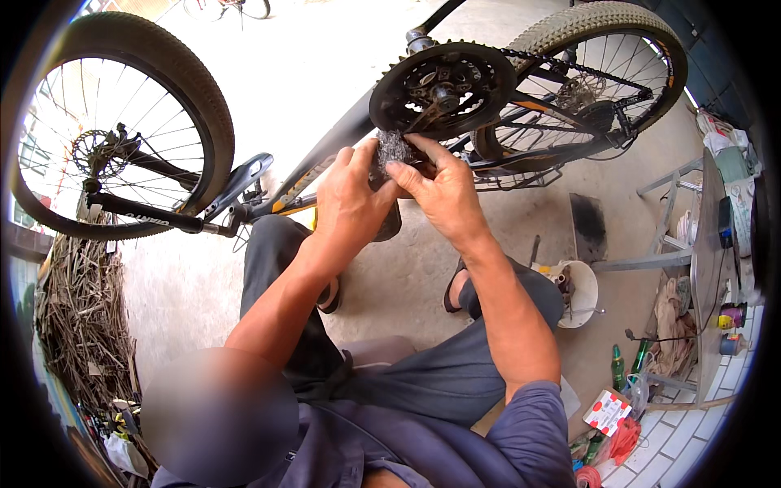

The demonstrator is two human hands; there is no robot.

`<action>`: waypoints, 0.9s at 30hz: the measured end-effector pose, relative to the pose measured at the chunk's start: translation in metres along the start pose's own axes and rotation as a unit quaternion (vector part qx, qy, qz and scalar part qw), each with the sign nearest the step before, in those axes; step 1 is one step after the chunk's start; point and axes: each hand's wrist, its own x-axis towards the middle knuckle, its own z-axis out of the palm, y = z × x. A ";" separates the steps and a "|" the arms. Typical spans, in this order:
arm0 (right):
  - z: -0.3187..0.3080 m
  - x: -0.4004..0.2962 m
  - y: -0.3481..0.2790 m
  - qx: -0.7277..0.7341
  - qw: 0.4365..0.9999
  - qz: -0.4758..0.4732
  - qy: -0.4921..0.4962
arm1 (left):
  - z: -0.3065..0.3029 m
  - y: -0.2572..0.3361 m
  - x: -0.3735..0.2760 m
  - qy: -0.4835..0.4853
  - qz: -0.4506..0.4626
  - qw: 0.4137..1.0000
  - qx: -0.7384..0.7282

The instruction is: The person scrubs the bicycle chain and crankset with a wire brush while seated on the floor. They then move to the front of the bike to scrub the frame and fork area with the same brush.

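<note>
A mountain bicycle lies upturned before me, its front wheel (213, 131) at the left and its rear wheel (671, 67) at the upper right. Under the chainring guard (390, 91) at the middle, both of my hands hold a grey metal scouring pad (393, 149). My left hand (349, 198) grips it from the left, fingers up and thumb below. My right hand (445, 189) has its thumb on the pad and its fingers behind it, close to the guard's lower edge. A dark part, perhaps a pedal, is partly hidden between the hands. The chain (567, 66) runs from the chainrings to the rear sprockets.
A white bucket (589, 293) holding metal parts stands right of my knee, near a dark plate (587, 227). Farther right are a metal-framed table (711, 274), green bottles (618, 369) and a red-dotted box (607, 412). A pile of dry sticks (85, 311) lies left.
</note>
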 end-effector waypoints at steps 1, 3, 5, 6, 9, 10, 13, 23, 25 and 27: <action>0.003 0.000 -0.001 -0.006 1.000 -0.011 0.015 | 0.002 0.001 0.002 0.008 -0.011 1.000 -0.007; 0.007 0.001 -0.002 -0.019 0.998 -0.033 0.046 | 0.002 0.006 0.005 0.012 -0.003 1.000 -0.017; 0.006 0.000 -0.008 0.001 0.998 -0.015 0.054 | -0.001 0.013 0.009 0.014 0.017 1.000 -0.021; 0.006 0.000 -0.009 0.012 0.998 -0.006 0.056 | -0.001 0.015 0.011 0.024 0.023 0.999 -0.019; 0.006 0.000 -0.009 -0.014 0.998 -0.022 0.055 | 0.004 0.013 0.012 0.021 0.020 0.999 -0.020; 0.011 0.000 -0.013 -0.010 0.997 -0.045 0.067 | 0.007 0.009 0.011 0.021 0.017 0.999 -0.024; 0.021 -0.002 -0.011 -0.072 0.990 -0.051 0.108 | 0.007 0.000 0.006 0.031 0.042 0.999 -0.008; 0.038 0.009 -0.020 0.014 0.983 -0.111 0.147 | 0.002 -0.026 -0.041 -0.064 -0.114 0.988 -0.077; 0.036 0.010 -0.027 -0.005 0.972 -0.173 0.162 | 0.006 -0.021 -0.044 -0.059 -0.136 0.984 -0.102; 0.032 0.016 -0.028 -0.072 0.936 -0.260 0.225 | 0.005 -0.015 -0.044 -0.059 -0.155 0.981 -0.101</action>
